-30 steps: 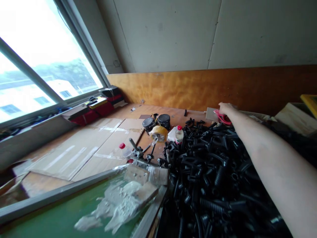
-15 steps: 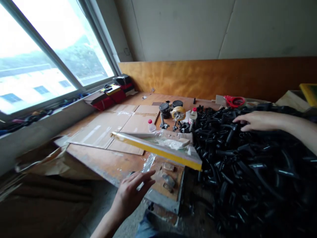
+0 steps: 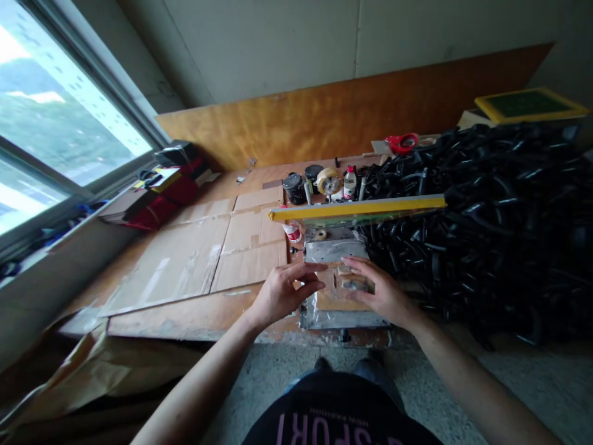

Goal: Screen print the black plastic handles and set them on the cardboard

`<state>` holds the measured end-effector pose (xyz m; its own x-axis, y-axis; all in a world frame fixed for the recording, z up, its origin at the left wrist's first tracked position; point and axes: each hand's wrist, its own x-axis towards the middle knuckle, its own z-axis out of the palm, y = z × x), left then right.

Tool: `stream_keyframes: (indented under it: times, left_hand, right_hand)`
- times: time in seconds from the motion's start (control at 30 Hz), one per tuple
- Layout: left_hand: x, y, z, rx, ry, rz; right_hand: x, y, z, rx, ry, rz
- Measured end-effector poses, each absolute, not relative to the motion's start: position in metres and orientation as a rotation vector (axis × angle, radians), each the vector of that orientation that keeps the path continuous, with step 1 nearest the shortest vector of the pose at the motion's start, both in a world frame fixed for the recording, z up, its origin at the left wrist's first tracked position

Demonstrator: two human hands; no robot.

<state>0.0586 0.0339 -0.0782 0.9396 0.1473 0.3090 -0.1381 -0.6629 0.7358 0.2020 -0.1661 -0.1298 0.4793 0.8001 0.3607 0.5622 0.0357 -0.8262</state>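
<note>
A wooden board (image 3: 333,303) lies on a grey metal base near the table's front edge. On it sits a small greyish, partly clear piece (image 3: 357,283) beside small blocks. My left hand (image 3: 285,289) hovers at the board's left side, thumb and fingertips apart, nothing visible between them. From the right, my right hand (image 3: 384,293) reaches in with fingers and thumb spread around the greyish piece; whether they touch it is unclear. Just beyond both hands, a yellow-edged frame (image 3: 356,209) stands raised over the base. A big heap of black curved plastic parts (image 3: 491,247) lies to the right.
Flattened cardboard (image 3: 185,247) covers the table's left part. Behind the frame stand black tubs (image 3: 295,188), a tape roll (image 3: 328,181) and a red-capped bottle (image 3: 349,183). A red tape dispenser (image 3: 402,143) lies farther back. Brown paper (image 3: 97,371) hangs at lower left.
My right hand has come from over the black heap to the board. My left hand is now level with it on the other side. The view has tilted down and turned right.
</note>
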Motion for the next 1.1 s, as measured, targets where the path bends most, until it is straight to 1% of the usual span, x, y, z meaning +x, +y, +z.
stream_keyframes:
  times: [0.13, 0.27, 0.43, 0.6, 0.73, 0.87, 1.0, 1.1]
  left_hand:
    - [0.054, 0.036, -0.075, 2.229, -0.062, 0.336]
    - [0.055, 0.031, -0.074, 2.244, -0.103, 0.331]
    - [0.062, 0.026, -0.074, 2.395, -0.155, 0.436]
    - [0.07, 0.027, -0.078, 2.661, -0.259, 0.607]
    - [0.074, 0.029, -0.081, 2.709, -0.274, 0.674]
    - [0.077, 0.029, -0.082, 2.699, -0.275, 0.693]
    - [0.078, 0.03, -0.084, 2.716, -0.288, 0.69]
    - [0.079, 0.031, -0.085, 2.724, -0.303, 0.709]
  right_hand:
    - [0.174, -0.152, -0.114, -1.599, -1.146, 0.161]
    - [0.169, -0.147, -0.103, -1.585, -1.125, 0.07]
    - [0.173, -0.144, -0.105, -1.489, -1.185, -0.023]
    - [0.176, -0.143, -0.116, -1.567, -1.186, -0.15]
    - [0.176, -0.14, -0.123, -1.588, -1.154, -0.292]
    - [0.176, -0.138, -0.125, -1.584, -1.156, -0.307]
    - [0.177, -0.139, -0.13, -1.648, -1.152, -0.265]
    - [0.178, -0.14, -0.134, -1.615, -1.147, -0.235]
